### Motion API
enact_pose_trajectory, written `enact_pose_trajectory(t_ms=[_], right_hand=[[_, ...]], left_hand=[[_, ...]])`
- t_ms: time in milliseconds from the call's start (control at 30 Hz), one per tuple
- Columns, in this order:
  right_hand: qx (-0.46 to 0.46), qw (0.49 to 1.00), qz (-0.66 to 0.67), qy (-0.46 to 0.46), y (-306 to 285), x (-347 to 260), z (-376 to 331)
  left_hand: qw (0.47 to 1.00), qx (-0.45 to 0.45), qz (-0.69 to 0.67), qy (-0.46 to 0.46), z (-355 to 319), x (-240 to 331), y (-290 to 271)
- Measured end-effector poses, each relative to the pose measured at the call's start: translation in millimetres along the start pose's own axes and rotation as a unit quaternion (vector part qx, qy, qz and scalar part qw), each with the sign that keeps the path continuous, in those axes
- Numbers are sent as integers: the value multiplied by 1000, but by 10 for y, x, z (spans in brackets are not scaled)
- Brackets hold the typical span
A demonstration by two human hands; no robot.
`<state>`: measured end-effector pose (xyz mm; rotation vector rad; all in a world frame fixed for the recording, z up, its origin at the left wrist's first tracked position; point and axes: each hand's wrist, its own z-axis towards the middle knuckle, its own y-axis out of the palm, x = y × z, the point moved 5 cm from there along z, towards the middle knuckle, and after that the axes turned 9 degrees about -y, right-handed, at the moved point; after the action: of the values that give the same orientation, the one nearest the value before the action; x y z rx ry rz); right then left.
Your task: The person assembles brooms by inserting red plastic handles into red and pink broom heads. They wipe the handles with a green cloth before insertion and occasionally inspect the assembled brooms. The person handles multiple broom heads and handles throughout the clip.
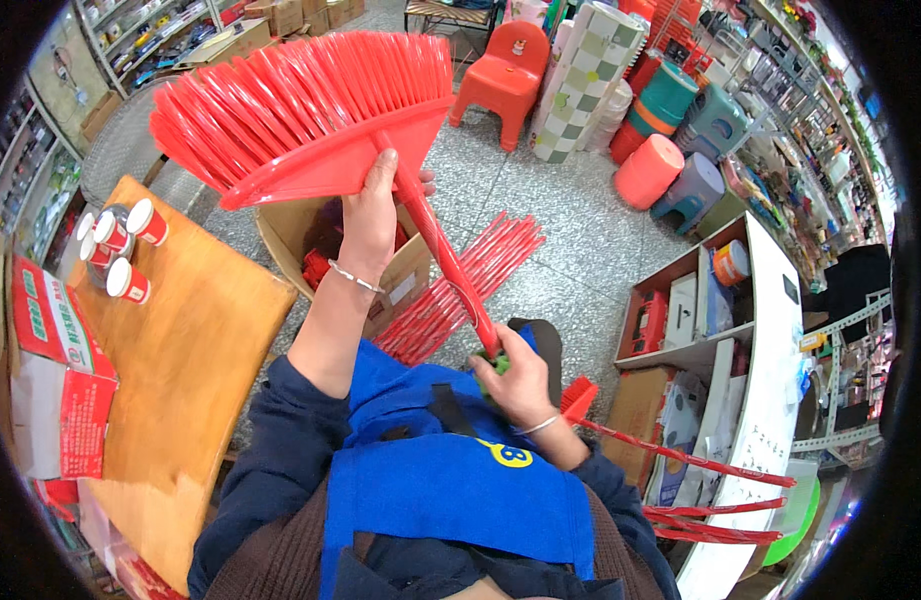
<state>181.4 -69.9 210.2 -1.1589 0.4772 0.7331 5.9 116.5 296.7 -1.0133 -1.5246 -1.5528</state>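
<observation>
The green thing under the right hand (520, 380) is mostly hidden, can't be made out. That hand's fingers are wrapped around the handle's lower end. The red broom (310, 120) is held up at 11 o'clock, left hand (375, 205) clamped at its neck.

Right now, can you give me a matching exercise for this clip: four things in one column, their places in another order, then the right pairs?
Things:
1. broom head
2. cans
3. loose handles
4. red chair

Places:
A. lying on the floor beside the box
B. standing on the wooden table
C. held up by the left hand
D. on the floor at the far end, by the checkered roll

Pairs: 1-C, 2-B, 3-A, 4-D
</observation>
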Motion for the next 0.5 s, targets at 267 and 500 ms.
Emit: enact_pose_trajectory(t_ms=[267, 500], right_hand=[[47, 983, -160, 75, -2, 241, -7], [26, 970, -222, 91, -89, 247, 41]], left_hand=[[981, -67, 170, 57, -26, -233, 33], [991, -44, 99, 74, -3, -193, 106]])
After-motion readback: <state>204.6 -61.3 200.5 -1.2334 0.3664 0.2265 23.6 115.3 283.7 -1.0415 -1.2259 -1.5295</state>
